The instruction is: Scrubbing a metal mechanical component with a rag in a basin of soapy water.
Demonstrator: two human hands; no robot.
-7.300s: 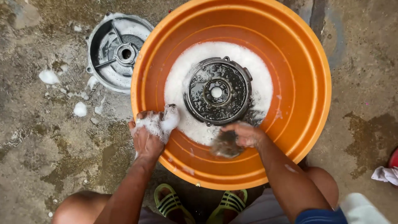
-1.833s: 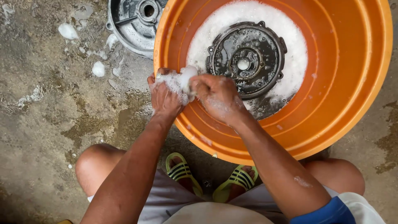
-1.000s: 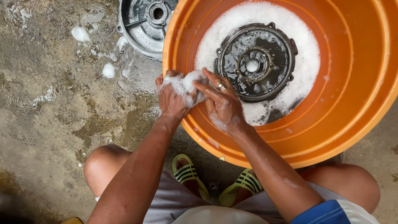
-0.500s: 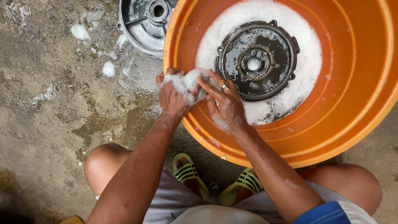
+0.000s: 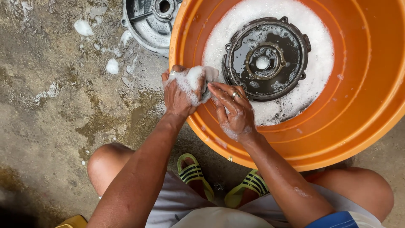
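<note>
The ground was rough, wet concrete (image 5: 55, 126), stained and dotted with blobs of foam in the upper left of the frame. An orange plastic basin (image 5: 358, 109) filled the upper right; in it lay shallow soapy water with white suds, and a round dark metal plate (image 5: 265, 59) rested flat on the bottom, its hub facing straight up at the camera, ringed by small lugs. Being round, it showed no long axis. A second round metal cover (image 5: 147, 23), grey, lay on the concrete just outside the basin's rim at the top of the frame, partly cut off.

At the basin's near-left rim, the left hand (image 5: 179, 95) was clenched around a sudsy cloth (image 5: 196, 82), foam covering the fingers. The right hand (image 5: 232, 112) was close beside it, fingers extended and touching the cloth, a ring on one finger. The cloth sat just left of the dark plate. Below, bare knees and green striped sandals (image 5: 194, 175) showed.
</note>
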